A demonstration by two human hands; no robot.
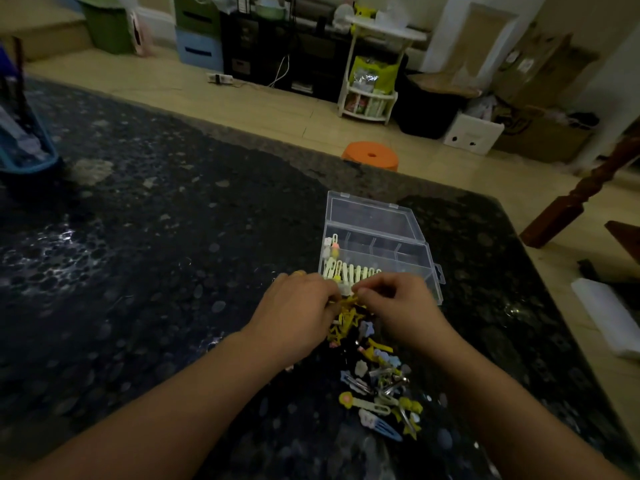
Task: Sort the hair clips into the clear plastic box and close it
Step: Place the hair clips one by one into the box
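Left hand (294, 313) and right hand (398, 306), fingers curled, pinch yellow plastic hair clips (346, 306) from the mixed pile (381, 382) beside the open clear plastic compartment box (412, 251) on the dark speckled desk (156, 254), apparently separating one for filing.

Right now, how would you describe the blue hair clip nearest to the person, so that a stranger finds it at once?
Start at the clear plastic box on the dark table, then follow the loose pile of clips toward the person. At its near end lies the blue clip, a flat snap clip beside yellow ones.
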